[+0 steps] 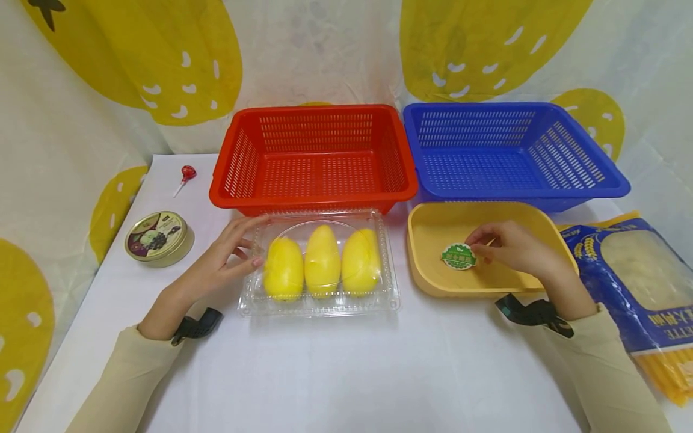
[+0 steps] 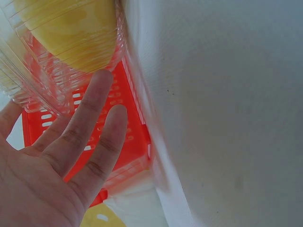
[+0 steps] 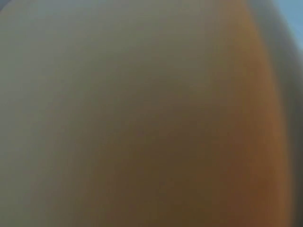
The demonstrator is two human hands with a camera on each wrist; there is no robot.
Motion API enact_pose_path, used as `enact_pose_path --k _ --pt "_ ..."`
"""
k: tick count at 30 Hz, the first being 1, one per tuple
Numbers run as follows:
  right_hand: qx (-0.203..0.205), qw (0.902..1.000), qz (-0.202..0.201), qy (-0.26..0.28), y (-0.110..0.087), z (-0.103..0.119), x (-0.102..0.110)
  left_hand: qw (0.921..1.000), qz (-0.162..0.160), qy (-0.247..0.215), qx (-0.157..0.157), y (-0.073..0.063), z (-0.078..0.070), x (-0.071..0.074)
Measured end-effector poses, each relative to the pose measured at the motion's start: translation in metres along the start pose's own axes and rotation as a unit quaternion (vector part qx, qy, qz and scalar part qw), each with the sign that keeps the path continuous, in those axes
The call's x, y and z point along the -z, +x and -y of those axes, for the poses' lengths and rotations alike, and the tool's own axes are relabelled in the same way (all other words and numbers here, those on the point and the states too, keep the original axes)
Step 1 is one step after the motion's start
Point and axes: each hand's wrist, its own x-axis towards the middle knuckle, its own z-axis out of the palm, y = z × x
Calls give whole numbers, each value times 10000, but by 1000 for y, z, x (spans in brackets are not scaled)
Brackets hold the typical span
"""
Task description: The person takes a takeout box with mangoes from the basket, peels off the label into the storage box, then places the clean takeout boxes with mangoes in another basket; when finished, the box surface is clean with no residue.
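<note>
Right grip (image 1: 509,249) pinches green-and-white tag (image 1: 458,257) by its right edge. Tag sits left of that grip, within the yellow tray (image 1: 433,228) outline, printed face up, long axis roughly left-right, free end pointing left; can't tell if it touches the tray floor. Left grip (image 1: 219,258) spread at left edge of clear box (image 1: 319,309), box long axis left-right. Three mangoes (image 1: 323,261) inside, right of left grip, long axes near-far. Blue basket (image 1: 482,165) beyond right grip.
</note>
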Motion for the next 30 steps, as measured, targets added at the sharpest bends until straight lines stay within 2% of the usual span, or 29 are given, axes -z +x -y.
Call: enact_pose_path --k 3,13,20,26,30 --pt "-61 9999 -73 -46 0 0 0 10000 -8 -12 38 0 0 0" --pt "154 9970 -477 -587 -5 7 1 10000 0 14 65 0 -1 0" --pt "660 9863 -1169 -959 -16 14 8 10000 -13 5 89 0 -2 0" --pt "372 9873 -1430 -590 -21 19 16 9999 4 11 128 -1 -2 0" --pt "350 9832 -1772 -249 -25 19 21 10000 13 -11 81 -1 -2 -1"
